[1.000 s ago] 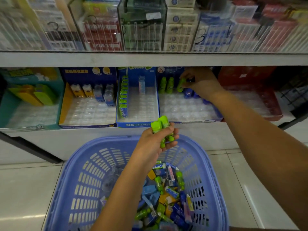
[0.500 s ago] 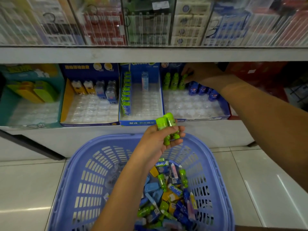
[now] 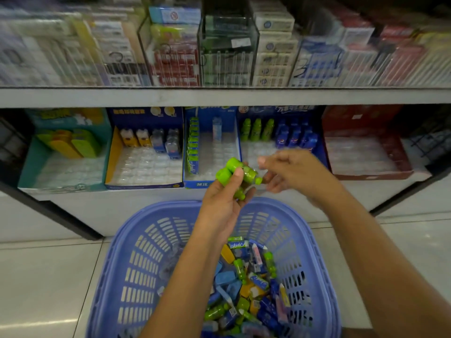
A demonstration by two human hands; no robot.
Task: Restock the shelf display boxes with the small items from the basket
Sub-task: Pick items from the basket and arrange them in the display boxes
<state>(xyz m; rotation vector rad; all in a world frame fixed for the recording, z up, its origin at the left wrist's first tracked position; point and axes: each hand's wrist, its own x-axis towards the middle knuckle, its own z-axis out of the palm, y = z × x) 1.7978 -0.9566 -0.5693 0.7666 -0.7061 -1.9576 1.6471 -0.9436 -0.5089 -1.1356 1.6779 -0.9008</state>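
Note:
My left hand (image 3: 220,206) grips a few small green bottle-shaped items (image 3: 235,173) above the blue basket (image 3: 131,252). My right hand (image 3: 299,172) is beside them with loosely spread fingers, its fingertips at the cap end of one green item. Directly behind stands the blue display box (image 3: 319,154), with three green bottles (image 3: 256,129) and several blue ones (image 3: 295,137) in its back row. The basket holds several mixed green, blue and yellow items (image 3: 249,284).
On the same shelf are a teal box (image 3: 26,167), a yellow-sided box (image 3: 113,152), a narrow blue box (image 3: 195,184) and a red box (image 3: 366,176), all with bare clear trays. A glass case of packs sits above. The floor is tiled.
My right hand has left the back row of the blue box and come forward to the green items in my left hand. The left hand has lifted slightly toward the shelf.

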